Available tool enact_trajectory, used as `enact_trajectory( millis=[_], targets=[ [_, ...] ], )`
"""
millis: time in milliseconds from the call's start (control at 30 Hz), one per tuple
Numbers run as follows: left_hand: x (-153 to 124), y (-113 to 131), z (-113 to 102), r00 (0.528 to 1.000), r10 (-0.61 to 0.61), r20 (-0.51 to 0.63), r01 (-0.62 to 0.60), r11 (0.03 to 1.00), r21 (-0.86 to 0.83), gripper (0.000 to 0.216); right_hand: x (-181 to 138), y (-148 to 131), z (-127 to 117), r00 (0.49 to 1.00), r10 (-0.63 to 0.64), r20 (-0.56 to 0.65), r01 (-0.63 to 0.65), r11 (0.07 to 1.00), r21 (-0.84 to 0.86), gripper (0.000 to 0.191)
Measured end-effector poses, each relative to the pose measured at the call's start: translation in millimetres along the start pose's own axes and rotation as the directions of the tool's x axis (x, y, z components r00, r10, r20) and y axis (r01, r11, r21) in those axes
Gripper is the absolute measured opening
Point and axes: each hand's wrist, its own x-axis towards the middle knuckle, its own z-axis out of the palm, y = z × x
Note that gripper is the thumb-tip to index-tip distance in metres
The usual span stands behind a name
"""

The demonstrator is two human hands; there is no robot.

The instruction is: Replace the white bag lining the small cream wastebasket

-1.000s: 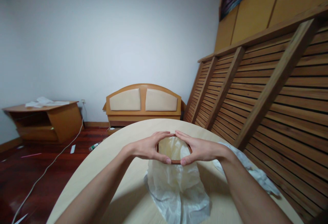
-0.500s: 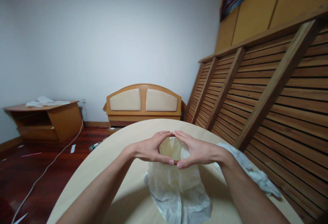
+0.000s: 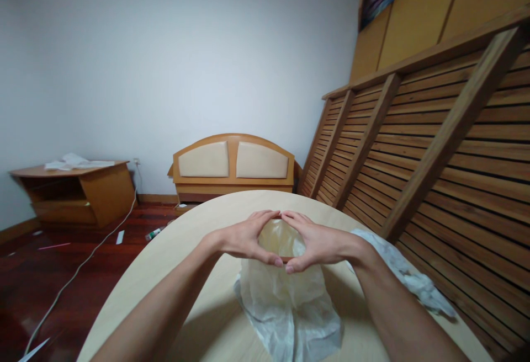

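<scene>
On the round table, my left hand (image 3: 250,239) and my right hand (image 3: 314,242) curve around opposite sides of a brown rim (image 3: 286,259). The thumbs lie along its near edge, the fingertips along its far edge, almost meeting. A thin, translucent whitish plastic bag (image 3: 285,301) lines the opening and hangs down in front onto the tabletop. The body of the container beneath the rim is hidden by the bag and hands. Both hands are closed on the rim.
The pale round table (image 3: 165,290) fills the foreground. A crumpled white plastic bag (image 3: 408,276) lies at its right edge, beside a leaning slatted wooden frame (image 3: 418,152). Behind stands a headboard (image 3: 234,158). A low cabinet (image 3: 103,196) and a white cable (image 3: 78,268) are at left.
The view has shifted slightly. Both hands keep their places around the rim, and the bag hangs as before.
</scene>
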Motion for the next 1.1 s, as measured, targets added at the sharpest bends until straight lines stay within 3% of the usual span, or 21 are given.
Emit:
enact_trajectory(
  millis=[267,867,1100],
  targets=[
    [-3.6,3.8,-1.2,1.000,-0.027,0.011,0.026,0.999,0.025,0.117,0.9,-3.2,1.0,1.000,0.017,0.016,-0.017,1.000,-0.024,0.138],
    [-1.9,-1.5,2.6,0.992,0.116,-0.043,-0.115,0.993,0.022,0.108,1.4,5.1,3.0,0.997,-0.050,-0.051,0.051,0.999,0.008,0.130],
    [2.7,-11.4,10.6,0.992,-0.017,-0.122,0.021,0.999,0.033,0.103,4.9,32.4,1.9,0.970,-0.147,-0.196,0.138,0.989,-0.058,0.091]
  ],
)
